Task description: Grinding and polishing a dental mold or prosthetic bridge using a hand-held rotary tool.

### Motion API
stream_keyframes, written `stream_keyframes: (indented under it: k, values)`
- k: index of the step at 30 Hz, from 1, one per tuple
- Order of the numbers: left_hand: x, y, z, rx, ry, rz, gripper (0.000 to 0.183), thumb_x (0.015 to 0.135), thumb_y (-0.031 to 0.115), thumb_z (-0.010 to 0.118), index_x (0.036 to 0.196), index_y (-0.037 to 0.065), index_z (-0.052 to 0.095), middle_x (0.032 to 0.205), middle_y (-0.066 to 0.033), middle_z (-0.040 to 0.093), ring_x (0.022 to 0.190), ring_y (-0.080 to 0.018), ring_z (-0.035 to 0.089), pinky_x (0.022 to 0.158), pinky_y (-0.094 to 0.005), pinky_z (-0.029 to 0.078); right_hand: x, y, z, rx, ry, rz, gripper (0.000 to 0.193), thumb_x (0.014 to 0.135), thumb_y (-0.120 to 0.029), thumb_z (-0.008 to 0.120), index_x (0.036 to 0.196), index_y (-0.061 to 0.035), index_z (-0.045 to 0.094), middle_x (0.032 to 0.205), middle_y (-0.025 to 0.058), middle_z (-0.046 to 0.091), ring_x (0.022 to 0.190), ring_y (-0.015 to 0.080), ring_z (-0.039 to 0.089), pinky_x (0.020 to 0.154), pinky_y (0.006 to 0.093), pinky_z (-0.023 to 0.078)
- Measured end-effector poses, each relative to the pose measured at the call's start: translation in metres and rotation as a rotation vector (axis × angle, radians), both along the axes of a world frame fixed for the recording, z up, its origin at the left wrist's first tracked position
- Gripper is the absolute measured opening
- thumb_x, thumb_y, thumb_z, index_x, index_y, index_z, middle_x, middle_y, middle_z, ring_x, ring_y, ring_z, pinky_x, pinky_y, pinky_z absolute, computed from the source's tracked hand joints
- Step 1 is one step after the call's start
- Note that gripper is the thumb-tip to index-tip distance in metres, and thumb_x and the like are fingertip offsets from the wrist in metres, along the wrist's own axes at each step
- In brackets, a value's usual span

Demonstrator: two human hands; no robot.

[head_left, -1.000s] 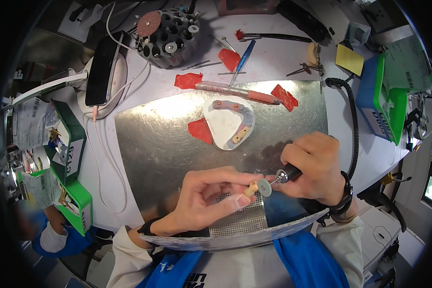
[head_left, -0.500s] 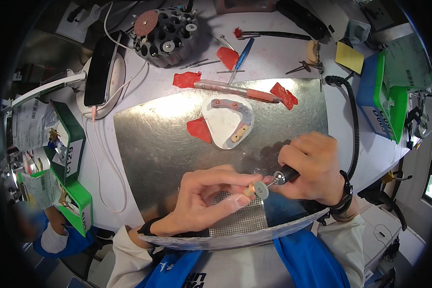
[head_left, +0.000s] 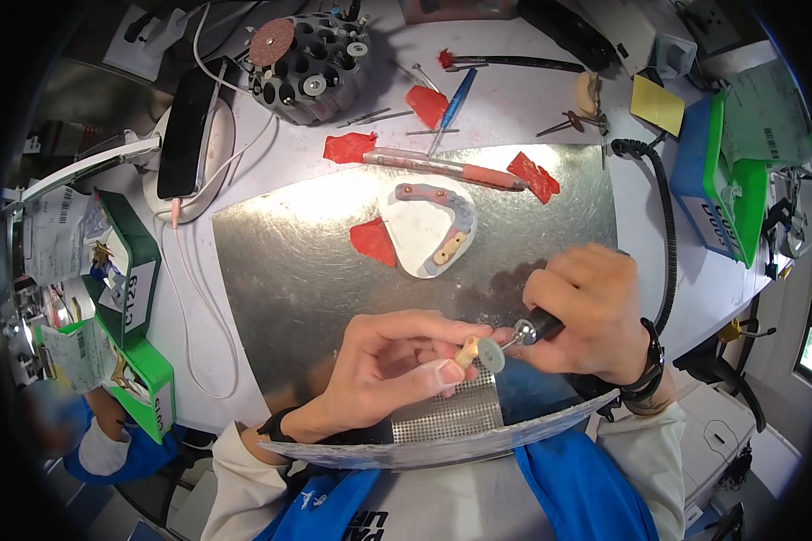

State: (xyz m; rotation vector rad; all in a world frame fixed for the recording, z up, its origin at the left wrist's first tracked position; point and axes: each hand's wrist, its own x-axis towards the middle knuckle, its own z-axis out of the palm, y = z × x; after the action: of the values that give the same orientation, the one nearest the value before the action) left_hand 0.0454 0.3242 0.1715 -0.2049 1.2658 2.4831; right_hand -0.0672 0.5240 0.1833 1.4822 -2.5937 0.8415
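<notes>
left hand (head_left: 383, 365): thumb and fingertips pinched on a small tan dental piece (head_left: 465, 353), held above the perforated metal grille (head_left: 447, 412). right hand (head_left: 586, 311): fist curled round a black rotary handpiece (head_left: 543, 325), its thin grey disc (head_left: 491, 355) right by the piece; contact or slight gap, cannot tell. beyond the hands, a dental arch model (head_left: 417, 229) sits on the metal sheet (head_left: 302, 302), red wax scrap (head_left: 372, 242) at its left edge. bur block (head_left: 309, 106) farther off, upper left, on the white tabletop (head_left: 198, 298).
</notes>
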Motion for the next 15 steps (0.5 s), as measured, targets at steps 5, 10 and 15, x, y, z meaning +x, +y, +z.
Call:
stream_keyframes:
  k: [5, 10, 15]
  values:
    - [0.000, 0.001, 0.000, 0.014, -0.037, 0.003, 0.034, 0.082, 0.004, 0.060, 0.115, -0.004, 0.061, 0.081, -0.0123, 0.063, 0.067, -0.0160, 0.063, 0.108, -0.0496, 0.037, -0.002, 0.002, 0.004, 0.042, -0.051, -0.016, 0.042, 0.054, -0.038, 0.082, 0.063, -0.0121, 0.050, 0.056, 0.0017, 0.044, 0.048, 0.0221, 0.048, 0.046, 0.0338, 0.035]
    - [-0.001, 0.001, 0.002, 0.010, -0.034, -0.001, 0.033, 0.083, 0.004, 0.061, 0.115, -0.004, 0.061, 0.082, -0.0126, 0.063, 0.067, -0.0162, 0.062, 0.107, -0.0505, 0.037, -0.002, 0.003, 0.005, 0.059, -0.056, -0.013, 0.043, 0.052, -0.039, 0.082, 0.063, -0.0117, 0.050, 0.056, 0.0022, 0.045, 0.048, 0.0225, 0.049, 0.046, 0.0339, 0.035]
    - [0.003, -0.003, -0.010, 0.107, 0.116, -0.037, 0.033, 0.090, 0.000, 0.059, 0.122, -0.006, 0.056, 0.109, -0.0170, 0.065, 0.103, -0.0185, 0.063, 0.088, -0.0297, 0.050, -0.004, 0.001, 0.003, 0.025, -0.048, -0.007, 0.047, 0.059, -0.047, 0.081, 0.063, -0.0113, 0.051, 0.053, 0.0015, 0.043, 0.046, 0.0208, 0.049, 0.044, 0.0329, 0.038]
